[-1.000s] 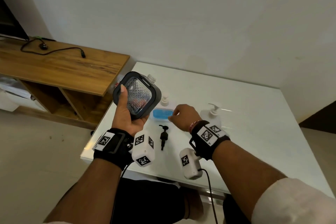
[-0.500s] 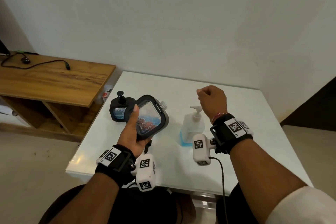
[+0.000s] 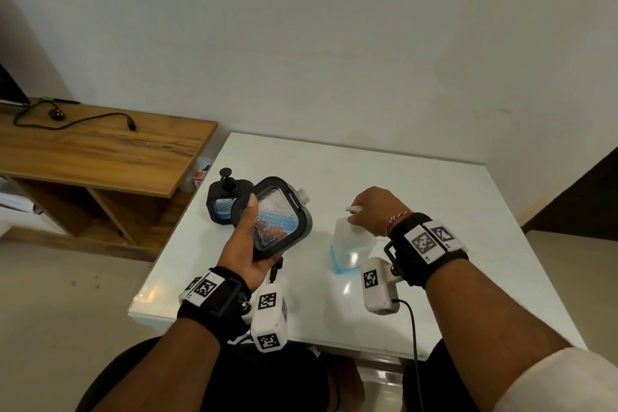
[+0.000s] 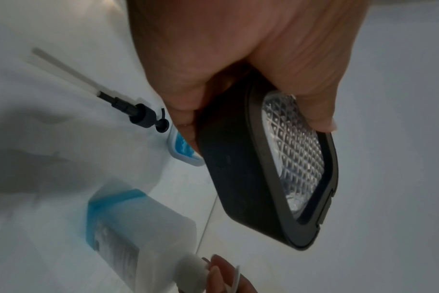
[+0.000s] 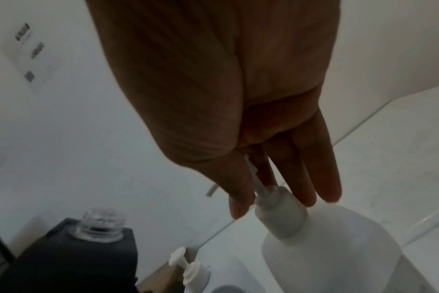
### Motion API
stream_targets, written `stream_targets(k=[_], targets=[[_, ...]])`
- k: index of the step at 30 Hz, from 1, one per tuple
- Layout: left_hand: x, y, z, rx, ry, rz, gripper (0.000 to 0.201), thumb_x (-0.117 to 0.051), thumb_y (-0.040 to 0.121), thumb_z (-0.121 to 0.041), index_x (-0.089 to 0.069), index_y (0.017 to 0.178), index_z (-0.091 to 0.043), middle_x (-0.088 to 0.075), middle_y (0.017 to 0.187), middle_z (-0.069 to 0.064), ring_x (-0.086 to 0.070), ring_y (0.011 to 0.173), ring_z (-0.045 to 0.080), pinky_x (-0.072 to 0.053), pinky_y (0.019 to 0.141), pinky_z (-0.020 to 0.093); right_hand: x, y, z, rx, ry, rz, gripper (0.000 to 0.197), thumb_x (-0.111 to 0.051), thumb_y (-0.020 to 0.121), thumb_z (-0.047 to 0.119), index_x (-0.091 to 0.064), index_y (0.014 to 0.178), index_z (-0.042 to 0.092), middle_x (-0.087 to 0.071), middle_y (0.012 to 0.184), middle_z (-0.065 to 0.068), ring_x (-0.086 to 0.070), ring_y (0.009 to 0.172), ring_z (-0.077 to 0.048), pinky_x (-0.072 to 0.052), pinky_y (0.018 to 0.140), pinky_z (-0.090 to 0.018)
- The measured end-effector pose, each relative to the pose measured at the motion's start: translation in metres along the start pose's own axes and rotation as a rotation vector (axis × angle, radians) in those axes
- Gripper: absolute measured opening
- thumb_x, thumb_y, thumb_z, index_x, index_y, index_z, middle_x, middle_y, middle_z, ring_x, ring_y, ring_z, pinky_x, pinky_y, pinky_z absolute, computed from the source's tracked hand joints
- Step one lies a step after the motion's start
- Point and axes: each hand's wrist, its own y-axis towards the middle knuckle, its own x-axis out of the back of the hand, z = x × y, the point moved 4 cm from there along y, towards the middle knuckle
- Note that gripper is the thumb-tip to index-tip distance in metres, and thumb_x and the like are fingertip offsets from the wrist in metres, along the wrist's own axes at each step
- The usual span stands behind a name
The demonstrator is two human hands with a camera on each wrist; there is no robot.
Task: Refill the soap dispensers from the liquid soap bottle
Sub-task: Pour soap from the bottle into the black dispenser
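Head view: my left hand (image 3: pixel 249 244) grips the black-framed dispenser (image 3: pixel 279 217), thumb across its glass face, tilted above the white table (image 3: pixel 434 197) with its open neck uncapped. My right hand (image 3: pixel 374 207) pinches the pump (image 5: pixel 278 210) atop the liquid soap bottle (image 3: pixel 351 249), which stands mid-table. 1 more black dispenser (image 3: pixel 225 199) stands behind, pump on.

The dispenser (image 3: pixel 276 219) shows matt black casing around clear, diamond-textured panels. At three o'clock, the bottle (image 3: pixel 351 247) looks like frosted plastic. The table (image 3: pixel 401 177) is glossy white.

Head view bright, wrist views dim, blurred
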Motion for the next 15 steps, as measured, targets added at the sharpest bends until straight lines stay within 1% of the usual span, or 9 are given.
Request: stream_targets(k=[2,4,5,7,8,9,11,13,15], targets=[[0.002,-0.004,-0.001,0.003,0.002,-0.008,0.044,-0.064,0.091,-0.055,-0.066,0.121,-0.023,-0.073,0.117,0.012,-0.067,0.115,0.034,-0.056,0.093,0.048,-0.004,-0.007,0.007,0.009,-0.001,0.009,0.025,-0.064,0.088,0.022,-0.072,0.107,0.007,-0.069,0.105,-0.005,-0.058,0.092,-0.018,-0.042,0.075,-0.024],[0.005,-0.009,0.001,0.019,0.021,-0.011,0.047,-0.064,0.091,-0.056,-0.066,0.122,-0.022,-0.076,0.111,0.011,-0.069,0.110,0.033,-0.057,0.087,0.044,-0.008,-0.014,0.013,0.027,-0.025,0.026,0.026,-0.066,0.088,0.024,-0.071,0.107,0.007,-0.068,0.102,-0.006,-0.060,0.089,-0.019,-0.043,0.074,-0.025],[0.007,-0.011,0.002,0.031,0.032,-0.011,0.050,-0.065,0.088,-0.057,-0.066,0.123,-0.022,-0.077,0.109,0.011,-0.069,0.109,0.032,-0.058,0.085,0.044,-0.011,-0.019,0.017,0.033,-0.027,0.044,0.026,-0.067,0.087,0.024,-0.070,0.107,0.007,-0.067,0.098,-0.005,-0.059,0.082,-0.018,-0.044,0.070,-0.024],[0.009,-0.016,0.005,0.050,0.047,-0.012,0.058,-0.070,0.079,-0.058,-0.066,0.125,-0.022,-0.077,0.110,0.011,-0.070,0.110,0.032,-0.058,0.083,0.044,-0.014,-0.029,0.025,0.061,-0.029,0.085,0.025,-0.068,0.088,0.025,-0.069,0.106,0.007,-0.060,0.085,-0.003,-0.050,0.062,-0.012,-0.040,0.057,-0.021],[0.010,-0.018,0.006,0.058,0.055,-0.015,0.061,-0.071,0.075,-0.057,-0.066,0.124,-0.022,-0.076,0.113,0.011,-0.069,0.111,0.033,-0.058,0.083,0.044,-0.016,-0.032,0.028,0.072,-0.034,0.099,0.026,-0.068,0.088,0.025,-0.069,0.106,0.006,-0.057,0.082,-0.002,-0.046,0.057,-0.009,-0.037,0.052,-0.019],[0.010,-0.019,0.008,0.067,0.061,-0.018,0.061,-0.072,0.073,-0.056,-0.066,0.123,-0.022,-0.075,0.115,0.012,-0.069,0.112,0.033,-0.058,0.084,0.044,-0.018,-0.036,0.031,0.084,-0.037,0.109,0.027,-0.068,0.089,0.026,-0.069,0.106,0.005,-0.057,0.082,-0.002,-0.044,0.056,-0.008,-0.036,0.051,-0.018],[0.011,-0.023,0.013,0.093,0.065,-0.017,0.062,-0.073,0.071,-0.055,-0.066,0.123,-0.022,-0.075,0.118,0.012,-0.068,0.114,0.034,-0.059,0.084,0.045,-0.020,-0.042,0.034,0.103,-0.030,0.125,0.030,-0.068,0.089,0.027,-0.069,0.108,0.004,-0.058,0.086,-0.003,-0.046,0.057,-0.010,-0.037,0.052,-0.018],[0.012,-0.024,0.019,0.124,0.077,-0.012,0.064,-0.075,0.070,-0.054,-0.067,0.124,-0.021,-0.076,0.117,0.013,-0.068,0.116,0.035,-0.060,0.082,0.046,-0.020,-0.046,0.036,0.117,-0.028,0.142,0.032,-0.069,0.088,0.027,-0.069,0.110,0.003,-0.058,0.088,-0.004,-0.052,0.068,-0.015,-0.042,0.058,-0.020],[0.014,-0.023,0.025,0.151,0.079,-0.012,0.066,-0.076,0.070,-0.054,-0.067,0.126,-0.020,-0.075,0.117,0.014,-0.068,0.116,0.036,-0.060,0.085,0.048,-0.017,-0.048,0.035,0.118,0.006,0.159,0.035,-0.071,0.087,0.027,-0.068,0.112,0.003,-0.057,0.086,-0.003,-0.055,0.077,-0.019,-0.047,0.064,-0.024]])
